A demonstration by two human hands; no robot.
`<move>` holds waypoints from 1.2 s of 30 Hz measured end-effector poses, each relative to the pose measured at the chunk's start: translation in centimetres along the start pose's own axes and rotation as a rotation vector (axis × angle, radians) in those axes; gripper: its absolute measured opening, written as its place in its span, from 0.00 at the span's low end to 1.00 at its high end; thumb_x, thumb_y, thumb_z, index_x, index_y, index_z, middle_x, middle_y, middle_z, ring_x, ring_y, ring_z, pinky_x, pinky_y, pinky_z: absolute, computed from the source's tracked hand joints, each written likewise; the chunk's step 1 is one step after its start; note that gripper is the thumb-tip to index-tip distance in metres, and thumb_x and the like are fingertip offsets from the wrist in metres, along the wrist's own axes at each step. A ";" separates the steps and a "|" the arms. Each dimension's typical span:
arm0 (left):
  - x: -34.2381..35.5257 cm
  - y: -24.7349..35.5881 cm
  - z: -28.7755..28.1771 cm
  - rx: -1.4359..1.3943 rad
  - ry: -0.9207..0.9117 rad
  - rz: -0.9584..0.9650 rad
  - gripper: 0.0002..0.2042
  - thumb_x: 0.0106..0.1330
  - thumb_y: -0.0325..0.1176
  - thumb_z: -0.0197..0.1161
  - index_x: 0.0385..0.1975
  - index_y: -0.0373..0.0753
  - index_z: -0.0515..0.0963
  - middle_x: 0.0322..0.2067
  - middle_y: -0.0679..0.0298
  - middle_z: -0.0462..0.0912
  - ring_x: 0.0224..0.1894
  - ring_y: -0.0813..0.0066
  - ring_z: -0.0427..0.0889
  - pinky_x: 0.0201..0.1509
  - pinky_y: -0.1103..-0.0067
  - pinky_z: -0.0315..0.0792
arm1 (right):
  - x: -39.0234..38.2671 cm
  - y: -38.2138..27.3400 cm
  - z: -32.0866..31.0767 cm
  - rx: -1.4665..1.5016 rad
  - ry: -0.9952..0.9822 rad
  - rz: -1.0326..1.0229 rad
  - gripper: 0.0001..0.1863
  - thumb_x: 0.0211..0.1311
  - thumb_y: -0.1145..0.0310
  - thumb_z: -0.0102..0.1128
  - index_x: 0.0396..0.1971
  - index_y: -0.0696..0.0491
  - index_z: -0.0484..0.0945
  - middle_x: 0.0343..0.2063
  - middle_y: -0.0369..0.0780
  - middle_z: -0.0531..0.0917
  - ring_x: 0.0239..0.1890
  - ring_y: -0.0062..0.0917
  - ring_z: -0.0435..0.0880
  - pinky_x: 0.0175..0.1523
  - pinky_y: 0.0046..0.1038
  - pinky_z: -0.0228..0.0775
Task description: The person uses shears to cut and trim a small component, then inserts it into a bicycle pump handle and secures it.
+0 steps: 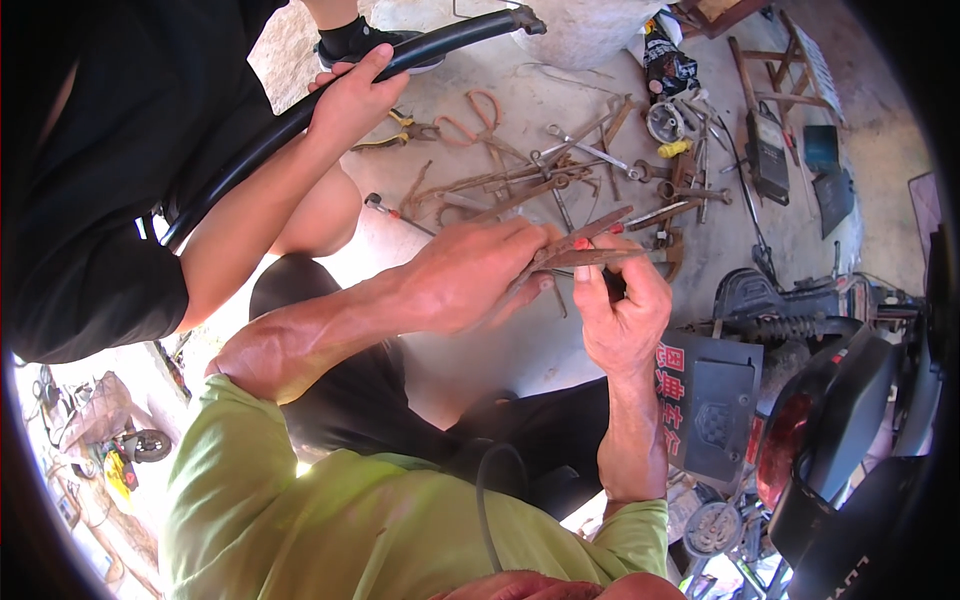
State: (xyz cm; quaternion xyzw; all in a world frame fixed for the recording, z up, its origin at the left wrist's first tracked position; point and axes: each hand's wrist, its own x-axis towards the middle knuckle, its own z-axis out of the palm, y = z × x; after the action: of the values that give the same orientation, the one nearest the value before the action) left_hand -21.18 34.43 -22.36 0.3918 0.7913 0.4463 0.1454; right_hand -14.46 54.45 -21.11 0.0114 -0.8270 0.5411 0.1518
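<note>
My left hand (pixel 485 270) is closed round the handles of rusty scissors (pixel 588 230), which look like shears. Their two long blades stand apart and point right. Closed in a pinch, my right hand (pixel 628 310) is at the blades, its thumb just below the lower one. A small red piece (pixel 581 243) shows between the blades above that thumb, and another red bit shows beside the upper blade. Whether these are one thing is hidden. The right fingertips are partly behind the blades.
Beyond my hands, wrenches (pixel 595 150), pliers (pixel 400 130) and other rusty tools lie on the concrete floor. At the left a person's hand (pixel 355 95) grips a curved black rubber tube (pixel 440 40). A motorbike (pixel 830 400) stands close on the right, with a wooden stool (pixel 785 75) farther back.
</note>
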 end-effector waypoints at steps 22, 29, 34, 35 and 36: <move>0.2 0.1 0.8 -0.088 0.013 -0.029 0.15 0.67 0.36 0.70 0.47 0.36 0.76 0.33 0.50 0.82 0.36 0.43 0.82 0.38 0.58 0.74 | -0.1 0.8 -0.8 -0.101 -0.015 -0.012 0.09 0.67 0.70 0.68 0.41 0.59 0.84 0.22 0.31 0.79 0.22 0.10 0.67 0.27 0.20 0.62; 0.4 -0.2 0.1 -0.075 -0.128 -0.044 0.24 0.71 0.38 0.68 0.63 0.35 0.72 0.43 0.50 0.80 0.42 0.47 0.80 0.45 0.61 0.75 | -0.3 1.4 -0.6 -0.021 -0.004 0.021 0.09 0.67 0.70 0.68 0.41 0.60 0.84 0.21 0.32 0.79 0.21 0.11 0.68 0.27 0.20 0.62; 0.5 -0.1 -0.5 -0.032 -0.100 -0.020 0.22 0.69 0.35 0.70 0.59 0.35 0.74 0.38 0.52 0.80 0.35 0.51 0.81 0.40 0.63 0.75 | -0.2 1.8 -0.3 -0.012 0.026 -0.028 0.10 0.66 0.69 0.70 0.41 0.60 0.84 0.21 0.32 0.79 0.22 0.11 0.69 0.27 0.20 0.63; 0.4 -0.3 -0.3 -0.043 -0.044 0.008 0.21 0.68 0.34 0.71 0.58 0.35 0.75 0.35 0.52 0.80 0.32 0.52 0.81 0.37 0.64 0.75 | -0.3 1.9 -0.3 -0.012 0.025 -0.028 0.10 0.66 0.69 0.70 0.41 0.60 0.84 0.21 0.32 0.79 0.22 0.11 0.69 0.27 0.20 0.63; 0.3 -0.4 -0.1 -0.044 -0.043 0.007 0.21 0.68 0.34 0.71 0.58 0.35 0.75 0.35 0.52 0.80 0.32 0.52 0.81 0.37 0.64 0.75 | -0.3 1.9 -0.3 -0.009 0.022 -0.048 0.10 0.66 0.69 0.70 0.41 0.60 0.84 0.21 0.32 0.79 0.22 0.12 0.69 0.27 0.21 0.63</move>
State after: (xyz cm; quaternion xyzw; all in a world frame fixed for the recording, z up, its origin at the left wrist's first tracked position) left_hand -21.66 34.49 -22.64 0.4009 0.7767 0.4555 0.1691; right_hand -14.46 55.47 -22.79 0.0244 -0.8273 0.5336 0.1739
